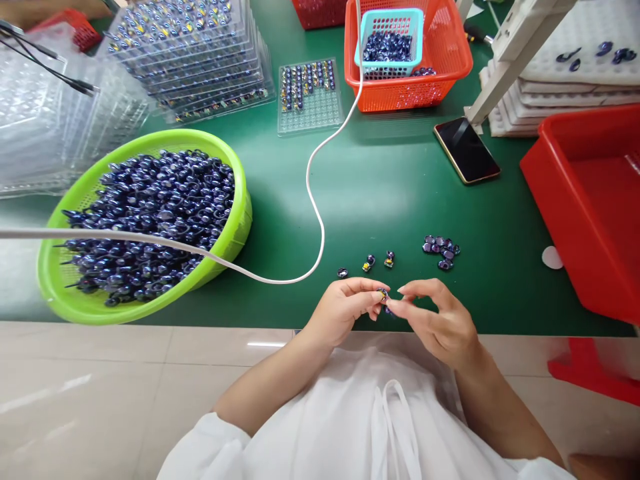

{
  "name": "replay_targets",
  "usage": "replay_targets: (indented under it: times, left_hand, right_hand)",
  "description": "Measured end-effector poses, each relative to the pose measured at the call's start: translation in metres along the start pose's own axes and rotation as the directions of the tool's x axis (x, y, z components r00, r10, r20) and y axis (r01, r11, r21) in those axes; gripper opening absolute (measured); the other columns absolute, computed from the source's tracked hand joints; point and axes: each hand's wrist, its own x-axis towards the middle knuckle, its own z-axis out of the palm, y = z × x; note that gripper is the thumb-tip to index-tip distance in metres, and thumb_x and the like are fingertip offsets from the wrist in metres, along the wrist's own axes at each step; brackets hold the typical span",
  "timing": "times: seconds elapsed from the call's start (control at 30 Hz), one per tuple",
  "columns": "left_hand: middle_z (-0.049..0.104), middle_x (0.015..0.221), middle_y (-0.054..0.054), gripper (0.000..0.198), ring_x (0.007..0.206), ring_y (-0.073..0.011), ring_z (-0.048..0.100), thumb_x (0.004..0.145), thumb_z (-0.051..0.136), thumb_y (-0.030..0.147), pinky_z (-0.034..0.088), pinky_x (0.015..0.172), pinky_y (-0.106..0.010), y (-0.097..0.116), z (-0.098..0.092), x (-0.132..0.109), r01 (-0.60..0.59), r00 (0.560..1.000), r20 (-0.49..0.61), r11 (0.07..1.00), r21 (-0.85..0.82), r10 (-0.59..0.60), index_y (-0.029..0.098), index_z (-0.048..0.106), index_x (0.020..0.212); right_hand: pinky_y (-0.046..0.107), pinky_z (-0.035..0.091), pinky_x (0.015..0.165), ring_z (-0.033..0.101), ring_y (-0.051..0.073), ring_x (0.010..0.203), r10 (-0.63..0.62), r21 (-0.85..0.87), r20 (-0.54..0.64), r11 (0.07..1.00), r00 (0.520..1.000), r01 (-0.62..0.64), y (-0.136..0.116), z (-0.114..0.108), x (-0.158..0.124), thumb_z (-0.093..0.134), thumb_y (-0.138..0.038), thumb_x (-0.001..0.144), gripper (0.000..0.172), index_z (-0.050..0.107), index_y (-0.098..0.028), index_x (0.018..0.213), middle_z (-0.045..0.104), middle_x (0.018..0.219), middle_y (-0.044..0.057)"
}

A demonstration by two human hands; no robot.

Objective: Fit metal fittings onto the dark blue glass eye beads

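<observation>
Between the thumb and fingers of my left hand is a small dark part with a yellow spot. My right hand touches that part's right side with a fingertip; its thumb and index finger are apart. Just beyond my hands lie two dark pieces with yellow bits, one beside the other, and a small dark piece to their left. A cluster of shiny dark caps rests on the green table farther right.
A green basket heaped with dark parts stands left, crossed by a white cable. Behind are stacked clear trays, a partly filled tray and an orange basket. A phone and red bin are right.
</observation>
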Motion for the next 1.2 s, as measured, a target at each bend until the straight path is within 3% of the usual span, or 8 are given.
replay_targets:
  times: [0.1,0.23,0.53,0.73,0.9,1.2]
  left_hand:
    - [0.075,0.074,-0.008,0.025,0.059,-0.0114,0.063,0.068,0.086,0.026,0.049,0.055,-0.023,0.003,0.0,-0.001,0.072,0.997,0.016,0.997,-0.014,-0.071,0.01,0.079,0.085]
    - [0.075,0.076,-0.008,0.026,0.058,-0.0105,0.062,0.069,0.085,0.027,0.049,0.057,-0.023,0.001,0.0,-0.001,0.05,0.999,0.021,0.999,0.009,-0.05,0.011,0.079,0.087]
    - [0.073,0.073,-0.003,0.023,0.057,-0.0094,0.059,0.071,0.083,0.028,0.05,0.059,-0.023,0.004,0.003,-0.006,-0.099,0.993,-0.033,0.97,0.224,0.109,0.015,0.08,0.09]
    - [0.073,0.073,-0.003,0.019,0.061,-0.0102,0.061,0.074,0.081,0.026,0.054,0.061,-0.022,0.005,0.009,-0.01,-0.135,0.988,-0.031,0.953,0.271,0.149,0.016,0.081,0.091]
    - [0.074,0.082,-0.006,0.019,0.067,-0.0118,0.063,0.078,0.077,0.025,0.053,0.062,-0.022,0.0,0.008,-0.011,-0.232,0.97,0.005,0.915,0.33,0.244,0.016,0.082,0.094]
    - [0.071,0.084,-0.008,0.02,0.073,-0.0158,0.065,0.084,0.068,0.021,0.052,0.064,-0.026,-0.006,0.003,-0.01,-0.389,0.913,0.094,0.777,0.495,0.398,0.017,0.081,0.099]
  right_hand:
    - [0.033,0.052,0.074,0.066,0.014,0.081,-0.104,-0.101,0.039,0.989,0.994,0.107,0.002,-0.003,0.002,0.065,-0.008,0.09,0.041,0.072,-0.041,0.113,0.068,0.1,0.0]
    - [0.033,0.052,0.073,0.068,0.016,0.083,-0.147,-0.041,0.045,0.988,0.988,0.148,0.002,-0.001,0.003,0.062,-0.008,0.089,0.035,0.067,-0.032,0.114,0.071,0.1,0.003]
    - [0.037,0.054,0.073,0.067,0.019,0.081,0.052,-0.039,-0.092,0.998,0.994,-0.055,-0.004,0.012,0.002,0.061,-0.003,0.083,0.034,0.058,-0.026,0.107,0.07,0.093,0.004]
    - [0.033,0.056,0.07,0.066,0.018,0.081,0.053,0.023,-0.089,0.998,0.995,-0.051,-0.006,0.009,0.003,0.063,-0.003,0.086,0.039,0.064,-0.03,0.114,0.067,0.095,0.004]
    - [0.032,0.055,0.068,0.065,0.017,0.08,0.057,0.013,-0.094,0.998,0.994,-0.056,-0.007,0.01,0.004,0.062,-0.003,0.088,0.038,0.065,-0.029,0.116,0.067,0.094,0.003]
    - [0.031,0.053,0.068,0.064,0.016,0.081,0.052,-0.004,-0.102,0.999,0.993,-0.052,-0.007,0.012,0.007,0.064,0.0,0.086,0.031,0.065,-0.022,0.108,0.066,0.093,0.005]
